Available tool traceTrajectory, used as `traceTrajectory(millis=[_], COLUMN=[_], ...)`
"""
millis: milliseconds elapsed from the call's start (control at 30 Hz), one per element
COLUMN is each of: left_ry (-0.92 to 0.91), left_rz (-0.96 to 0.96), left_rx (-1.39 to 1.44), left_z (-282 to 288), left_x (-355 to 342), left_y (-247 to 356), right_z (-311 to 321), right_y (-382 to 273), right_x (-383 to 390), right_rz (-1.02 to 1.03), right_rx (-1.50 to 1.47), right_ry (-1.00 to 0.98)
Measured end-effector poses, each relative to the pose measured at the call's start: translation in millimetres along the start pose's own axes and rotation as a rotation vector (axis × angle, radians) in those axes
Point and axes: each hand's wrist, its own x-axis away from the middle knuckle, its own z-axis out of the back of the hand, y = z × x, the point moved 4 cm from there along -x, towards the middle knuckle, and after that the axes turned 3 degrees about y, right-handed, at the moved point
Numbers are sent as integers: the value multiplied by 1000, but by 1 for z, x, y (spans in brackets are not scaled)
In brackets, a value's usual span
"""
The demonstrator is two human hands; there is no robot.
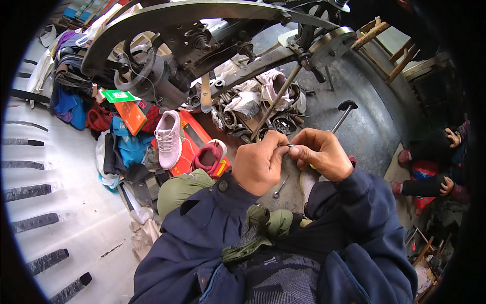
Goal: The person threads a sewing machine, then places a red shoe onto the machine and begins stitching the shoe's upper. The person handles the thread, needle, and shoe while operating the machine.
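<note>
Left fingers (276, 155) and right fingers (306, 153) pinch something tiny (290, 145), clear of the curved frame (202, 7).

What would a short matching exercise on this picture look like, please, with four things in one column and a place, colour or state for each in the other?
Things:
1. Left hand and right hand
2. Laced shoe
3. Jacket sleeves
4. Metal machine

Descriptions:
A. Navy blue
B. At the top of the picture, beyond the hands
C. Fingertips close together at a small object
D. Pale pink

Pairs: 1-C, 2-D, 3-A, 4-B
</note>
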Motion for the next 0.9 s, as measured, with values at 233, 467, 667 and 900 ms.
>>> traceTrajectory(millis=[233, 467, 667, 900], left_ry=[3, -28, -21, -15], left_rz=[-292, -323, -313, -377], left_rx=[-205, -192, -107, -153], left_z=[-18, -26, -26, -25], left_x=[-3, -10, -11, -11], left_y=[7, 8, 9, 6], right_z=[12, 21, 20, 17], right_y=[35, 43, 41, 41], right_x=[-3, 1, 3, 2], right_rz=[-147, -148, -96, -107], right_rx=[-320, -551, -617, -516], right_ry=[-83, -120, -170, -107])
